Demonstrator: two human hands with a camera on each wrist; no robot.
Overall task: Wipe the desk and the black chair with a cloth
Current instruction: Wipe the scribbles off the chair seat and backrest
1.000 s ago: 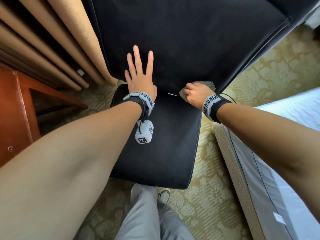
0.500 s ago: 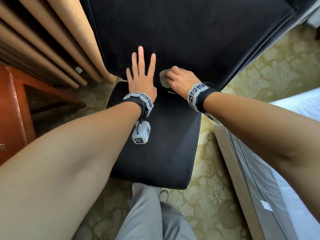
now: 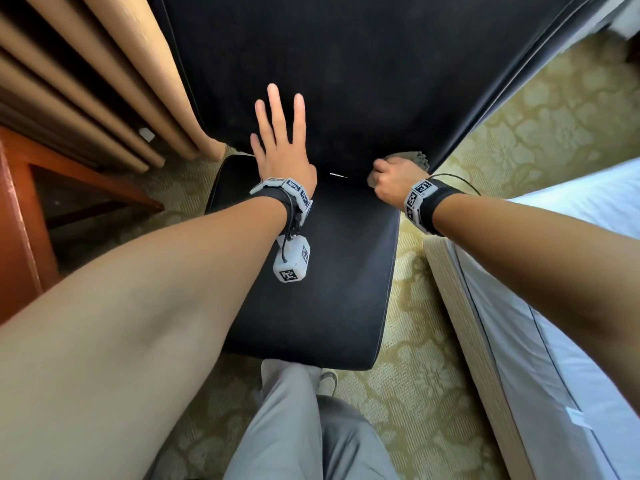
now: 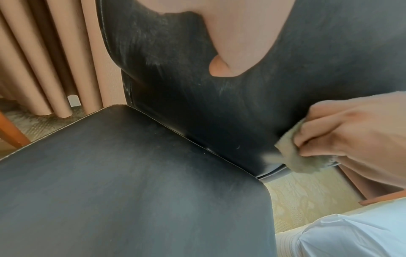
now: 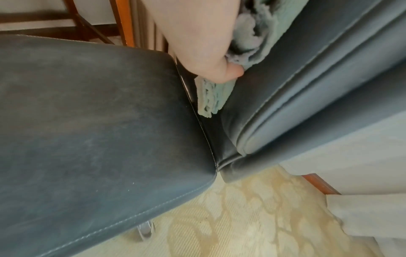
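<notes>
The black chair fills the middle of the head view, its backrest (image 3: 363, 71) ahead and its seat (image 3: 318, 278) below my arms. My left hand (image 3: 280, 140) lies flat on the lower backrest with fingers straight and spread. My right hand (image 3: 394, 181) grips a bunched grey-green cloth (image 3: 414, 158) and presses it against the backrest's lower right edge, just above the seat's rear seam. The cloth (image 4: 294, 156) shows under the curled fingers in the left wrist view. In the right wrist view the cloth (image 5: 214, 97) hangs beside the seat (image 5: 98, 113).
Beige curtain folds (image 3: 104, 81) hang left of the chair, with a reddish wooden desk (image 3: 20, 220) further left. A bed with white sheets (image 3: 571, 289) stands close on the right. Patterned yellow carpet (image 3: 415, 393) surrounds the chair. My grey trouser leg (image 3: 294, 427) is at its front edge.
My right hand has swept the cloth from the middle of the lower backrest, beside my left hand, out to the right edge. The left hand stays flat in place.
</notes>
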